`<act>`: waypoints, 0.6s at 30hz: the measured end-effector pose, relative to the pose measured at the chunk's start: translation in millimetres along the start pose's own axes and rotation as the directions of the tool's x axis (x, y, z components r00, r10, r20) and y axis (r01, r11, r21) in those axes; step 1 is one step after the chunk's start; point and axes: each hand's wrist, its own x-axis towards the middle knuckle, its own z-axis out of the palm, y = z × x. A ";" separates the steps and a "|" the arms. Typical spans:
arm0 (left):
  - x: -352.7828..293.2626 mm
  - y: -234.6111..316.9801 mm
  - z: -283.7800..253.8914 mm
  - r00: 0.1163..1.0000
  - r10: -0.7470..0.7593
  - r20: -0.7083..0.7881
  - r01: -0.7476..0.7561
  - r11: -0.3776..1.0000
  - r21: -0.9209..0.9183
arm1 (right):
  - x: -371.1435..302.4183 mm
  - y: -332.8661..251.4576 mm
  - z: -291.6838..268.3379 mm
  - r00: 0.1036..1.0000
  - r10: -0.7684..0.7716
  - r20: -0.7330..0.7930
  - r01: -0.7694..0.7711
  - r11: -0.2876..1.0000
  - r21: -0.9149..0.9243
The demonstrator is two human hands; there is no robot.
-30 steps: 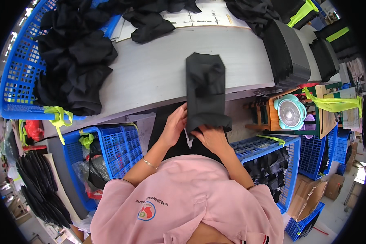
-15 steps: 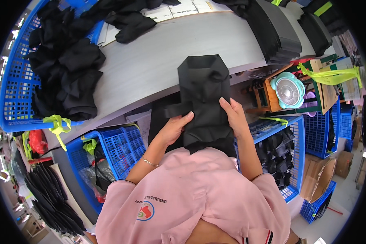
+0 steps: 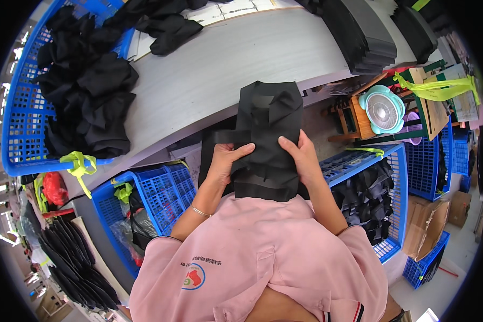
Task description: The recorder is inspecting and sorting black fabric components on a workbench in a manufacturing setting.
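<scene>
A black fabric piece [image 3: 267,134], folded and with straps, is held up in front of my chest, over the near edge of the grey table [image 3: 214,70]. My left hand [image 3: 224,161] grips its left side, thumb across the front. My right hand [image 3: 300,155] grips its right side. The lower hem of the piece hangs against my pink shirt.
A blue basket [image 3: 21,123] heaped with black fabric sits on the table at the left. Stacks of folded dark pieces [image 3: 359,32] lie at the far right. Blue crates [image 3: 161,193] stand under the table, one on the right [image 3: 397,177] holding black pieces. A small fan [image 3: 382,111] stands on a wooden stool.
The black piece has been lifted off the table edge and drawn toward my chest. Both hands have shifted from its lower end to its two sides.
</scene>
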 end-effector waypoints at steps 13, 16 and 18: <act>1.7 17.8 -21.0 0.985 -0.157 0.068 0.154 0.986 0.057 | 33.0 9.9 -19.4 0.921 -0.387 -0.044 0.345 0.864 -0.368; 1.5 22.9 -29.4 0.992 -0.111 0.065 0.104 0.990 0.098 | 42.6 -43.1 -19.8 0.722 -0.660 0.209 0.552 0.365 -0.750; 2.0 26.5 -27.9 0.994 -0.073 0.080 0.063 0.991 0.119 | 49.5 -66.7 -11.8 0.654 -0.665 0.361 0.567 0.115 -0.816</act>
